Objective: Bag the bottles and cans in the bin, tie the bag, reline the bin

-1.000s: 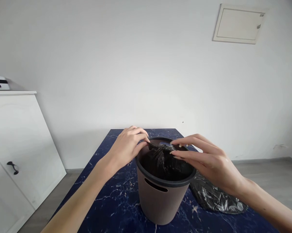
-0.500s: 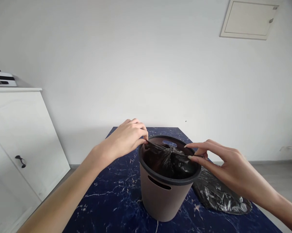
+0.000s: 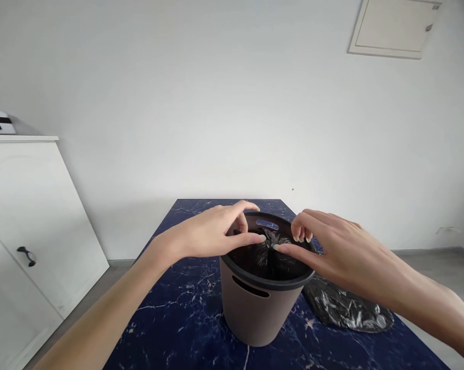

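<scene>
The bin (image 3: 255,308) stands on the blue marble table (image 3: 178,318). The black bag (image 3: 268,253) sits inside it, gathered at the centre. The left hand (image 3: 216,237) and right hand (image 3: 332,252) are over the rim, fingertips close together at the gather. Contact seems light; whether either hand pinches the bag cannot be told. A second bag (image 3: 347,308) lies beside the bin, on its right.

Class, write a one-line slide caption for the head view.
Left hand and right hand meet at the bunched black bag inside a brown bin on a blue marbled table.
</scene>
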`<state>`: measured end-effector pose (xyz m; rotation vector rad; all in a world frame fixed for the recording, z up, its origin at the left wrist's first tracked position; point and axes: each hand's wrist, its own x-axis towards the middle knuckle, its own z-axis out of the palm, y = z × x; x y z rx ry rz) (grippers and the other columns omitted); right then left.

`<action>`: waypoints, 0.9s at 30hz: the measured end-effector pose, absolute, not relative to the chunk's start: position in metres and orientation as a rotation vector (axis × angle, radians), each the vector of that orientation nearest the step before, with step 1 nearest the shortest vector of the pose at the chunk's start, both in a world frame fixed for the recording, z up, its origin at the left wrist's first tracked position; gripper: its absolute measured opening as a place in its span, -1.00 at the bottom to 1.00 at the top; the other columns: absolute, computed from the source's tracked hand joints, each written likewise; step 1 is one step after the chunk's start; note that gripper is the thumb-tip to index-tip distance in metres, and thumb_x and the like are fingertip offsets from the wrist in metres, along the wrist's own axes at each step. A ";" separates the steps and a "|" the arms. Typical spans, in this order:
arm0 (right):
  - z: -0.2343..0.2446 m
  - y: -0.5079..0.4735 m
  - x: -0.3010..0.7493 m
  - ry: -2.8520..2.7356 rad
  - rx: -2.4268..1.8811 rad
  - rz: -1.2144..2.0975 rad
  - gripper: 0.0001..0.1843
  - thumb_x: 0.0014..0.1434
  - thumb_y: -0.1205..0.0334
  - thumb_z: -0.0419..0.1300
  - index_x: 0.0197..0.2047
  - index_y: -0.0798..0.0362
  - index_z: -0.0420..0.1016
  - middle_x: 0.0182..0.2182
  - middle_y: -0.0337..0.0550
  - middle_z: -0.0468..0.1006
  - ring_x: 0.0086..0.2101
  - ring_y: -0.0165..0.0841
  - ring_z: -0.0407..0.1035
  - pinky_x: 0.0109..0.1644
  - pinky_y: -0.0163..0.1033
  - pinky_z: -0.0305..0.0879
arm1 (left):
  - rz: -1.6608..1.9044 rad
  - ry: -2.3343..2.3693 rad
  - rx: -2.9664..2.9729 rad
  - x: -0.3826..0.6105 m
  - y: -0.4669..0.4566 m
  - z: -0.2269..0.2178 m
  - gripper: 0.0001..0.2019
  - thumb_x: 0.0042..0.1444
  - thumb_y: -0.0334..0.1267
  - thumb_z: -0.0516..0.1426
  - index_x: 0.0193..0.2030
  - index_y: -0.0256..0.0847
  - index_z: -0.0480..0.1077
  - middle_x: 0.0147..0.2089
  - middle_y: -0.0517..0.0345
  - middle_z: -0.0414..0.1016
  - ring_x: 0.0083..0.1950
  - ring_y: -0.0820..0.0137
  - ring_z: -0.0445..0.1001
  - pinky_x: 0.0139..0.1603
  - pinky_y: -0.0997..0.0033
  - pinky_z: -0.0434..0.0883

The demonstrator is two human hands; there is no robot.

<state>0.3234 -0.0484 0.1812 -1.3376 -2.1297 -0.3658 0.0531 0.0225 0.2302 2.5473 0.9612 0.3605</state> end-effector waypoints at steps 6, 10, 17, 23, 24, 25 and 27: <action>0.187 -0.045 0.308 -2.336 -1.301 -0.699 -0.37 0.42 -0.30 0.25 -0.53 -0.07 0.32 -0.57 -0.20 0.50 -0.56 -0.27 0.37 -0.41 -0.10 0.17 | 0.310 0.960 2.698 0.065 0.025 0.223 -0.49 0.44 0.28 0.08 -0.08 -0.12 0.58 -0.18 0.05 0.53 -0.18 0.24 0.48 -0.26 0.29 0.31; 0.196 -0.039 0.302 -2.469 -1.343 -0.514 -0.37 0.31 -0.02 0.43 -0.63 -0.04 0.22 -0.69 -0.29 0.40 -0.67 -0.38 0.22 -0.54 -0.16 -0.03 | 0.289 0.916 2.703 0.063 0.030 0.221 -0.51 0.40 0.29 0.13 -0.20 -0.11 0.54 -0.11 0.03 0.50 -0.07 0.18 0.45 -0.19 0.26 0.29; 0.207 -0.034 0.311 -2.414 -1.369 0.021 -0.62 0.31 0.27 0.31 -0.55 -0.05 0.43 -0.58 -0.39 0.57 -0.61 -0.44 0.39 -0.54 -0.26 0.17 | 0.337 0.845 2.599 0.056 0.036 0.221 -0.63 0.48 0.15 0.11 -0.17 -0.09 0.47 -0.34 0.20 0.45 -0.43 0.40 0.28 -0.42 0.32 0.16; 0.209 -0.037 0.316 -2.350 -1.305 0.105 -0.61 0.34 0.21 0.28 -0.56 -0.06 0.46 -0.61 -0.35 0.51 -0.59 -0.44 0.39 -0.54 -0.30 0.21 | 0.503 0.815 2.536 0.061 0.033 0.218 -0.71 0.55 0.08 0.03 0.04 -0.08 0.37 -0.32 0.23 0.49 -0.39 0.39 0.34 -0.37 0.33 0.20; 0.209 -0.037 0.317 -2.352 -1.294 0.120 -0.60 0.35 0.20 0.27 -0.56 -0.06 0.46 -0.62 -0.34 0.50 -0.59 -0.44 0.38 -0.54 -0.30 0.21 | 0.508 0.814 2.538 0.062 0.033 0.217 -0.71 0.55 0.07 0.02 0.08 -0.08 0.36 -0.32 0.23 0.49 -0.39 0.38 0.34 -0.37 0.33 0.20; 0.210 -0.038 0.318 -2.355 -1.288 0.139 -0.60 0.35 0.19 0.26 -0.56 -0.06 0.46 -0.62 -0.33 0.49 -0.59 -0.44 0.37 -0.54 -0.29 0.20 | 0.509 0.817 2.545 0.062 0.033 0.217 -0.72 0.55 0.06 0.03 0.12 -0.08 0.35 -0.32 0.23 0.50 -0.39 0.38 0.35 -0.36 0.32 0.21; 0.210 -0.038 0.320 -2.361 -1.290 0.187 -0.59 0.35 0.17 0.26 -0.56 -0.05 0.45 -0.62 -0.32 0.47 -0.59 -0.44 0.35 -0.54 -0.28 0.16 | 0.499 0.824 2.569 0.062 0.032 0.217 -0.75 0.54 0.01 0.06 0.15 -0.07 0.35 -0.30 0.23 0.53 -0.39 0.38 0.36 -0.35 0.32 0.22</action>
